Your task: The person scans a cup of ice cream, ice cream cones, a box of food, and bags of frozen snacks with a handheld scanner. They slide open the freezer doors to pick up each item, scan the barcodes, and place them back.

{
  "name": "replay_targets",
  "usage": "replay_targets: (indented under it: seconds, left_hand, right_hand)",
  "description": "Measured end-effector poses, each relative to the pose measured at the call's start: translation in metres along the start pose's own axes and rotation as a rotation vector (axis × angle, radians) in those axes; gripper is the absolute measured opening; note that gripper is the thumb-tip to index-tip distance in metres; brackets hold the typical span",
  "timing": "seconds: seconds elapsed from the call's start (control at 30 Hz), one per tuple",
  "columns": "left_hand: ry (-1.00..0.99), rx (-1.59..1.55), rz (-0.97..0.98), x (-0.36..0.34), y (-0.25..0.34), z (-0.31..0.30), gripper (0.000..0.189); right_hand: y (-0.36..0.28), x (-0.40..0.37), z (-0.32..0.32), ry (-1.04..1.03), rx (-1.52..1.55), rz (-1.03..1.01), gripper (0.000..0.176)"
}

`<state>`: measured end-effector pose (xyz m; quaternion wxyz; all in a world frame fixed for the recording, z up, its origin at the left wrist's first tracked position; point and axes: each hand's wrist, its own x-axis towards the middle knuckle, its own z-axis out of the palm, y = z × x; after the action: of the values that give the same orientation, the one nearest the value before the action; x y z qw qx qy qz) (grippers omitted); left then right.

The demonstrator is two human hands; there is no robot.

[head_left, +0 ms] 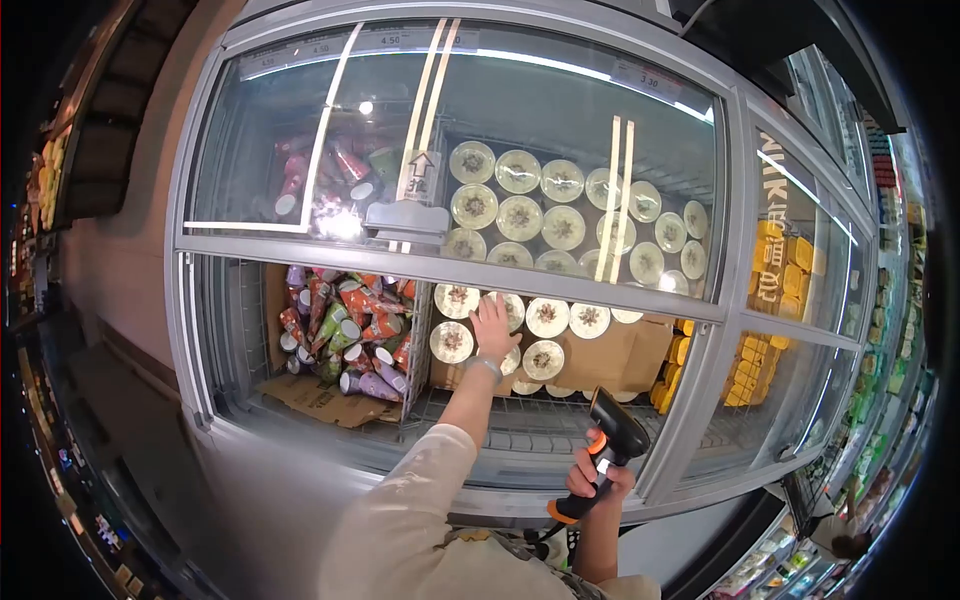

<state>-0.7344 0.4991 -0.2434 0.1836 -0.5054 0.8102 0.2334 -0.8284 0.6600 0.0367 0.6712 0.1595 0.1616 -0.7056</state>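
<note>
My left hand (492,328) reaches into the chest freezer, its fingers spread over a round tub (513,310) with a pale top and dark bits in the middle. Whether it grips that tub cannot be made out. More tubs of the same kind, such as one (547,317) to the right and one (452,342) to the left, sit around it on brown cardboard (610,358). Outside the freezer's front edge, my right hand (588,478) is wrapped round the handle of a black and orange barcode scanner (622,428).
A wire divider (421,345) separates the tubs from a pile of colourful wrapped cones (345,325). Sliding glass (550,90) covers the back half, with more tubs beneath. Yellow packs (755,365) lie in the right section. The metal frame (450,267) crosses above my left hand.
</note>
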Motion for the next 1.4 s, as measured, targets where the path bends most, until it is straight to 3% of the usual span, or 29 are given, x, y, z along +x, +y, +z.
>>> replay_targets:
  seconds: [0.13,0.37,0.47,0.57,0.67,0.87,1.0,1.07,1.13,1.17,1.2,1.27,1.4]
  left_hand:
    - [-0.267,0.180,0.053,0.021,0.004,0.012,0.086]
    - [0.025,-0.083,0.107,0.032,-0.003,0.030,0.070]
    - [-0.234,-0.068,0.113,0.036,-0.009,0.029,0.060]
    - [-0.223,-0.030,0.164,0.033,-0.007,0.009,0.062]
    - [-0.033,0.003,0.240,0.017,-0.007,0.007,0.073]
    - [0.050,-0.169,0.254,-0.021,-0.008,-0.070,0.092]
    - [0.073,-0.426,0.038,-0.061,-0.026,-0.129,0.097]
    - [-0.010,-0.659,-0.030,-0.086,-0.040,-0.165,0.094]
    - [0.011,-0.847,0.126,-0.106,-0.058,-0.183,0.095]
    - [0.042,-0.876,0.212,-0.117,-0.064,-0.190,0.080]
    - [-0.002,-1.058,0.227,-0.129,-0.065,-0.201,0.080]
    - [-0.113,-1.425,0.263,-0.162,-0.059,-0.232,0.080]
    - [-0.070,-1.391,0.393,-0.201,-0.061,-0.264,0.077]
  right_hand:
    - [0.002,0.005,-0.005,0.107,0.012,-0.089,0.057]
    - [0.000,0.035,-0.001,0.367,-0.191,0.063,0.056]
    - [-0.014,0.079,0.003,0.577,-0.515,0.302,0.046]
    - [-0.024,0.109,-0.001,0.605,-0.436,0.423,0.035]
    - [-0.026,0.114,-0.004,0.659,-0.407,0.422,0.033]
    - [-0.026,0.131,-0.059,0.634,-0.345,0.423,0.024]
    - [-0.017,0.149,-0.089,0.695,-0.437,0.310,0.020]
    - [-0.015,0.156,-0.087,0.742,-0.527,0.299,0.023]
    - [-0.013,0.157,-0.053,0.614,-0.589,0.345,0.027]
    - [-0.008,0.154,-0.029,0.631,-0.628,0.319,0.031]
    - [-0.009,0.172,-0.061,0.504,-0.526,0.416,0.029]
    - [0.005,0.147,-0.007,0.217,-0.491,0.358,0.033]
    - [0.031,0.111,0.022,0.119,-0.537,0.314,0.037]
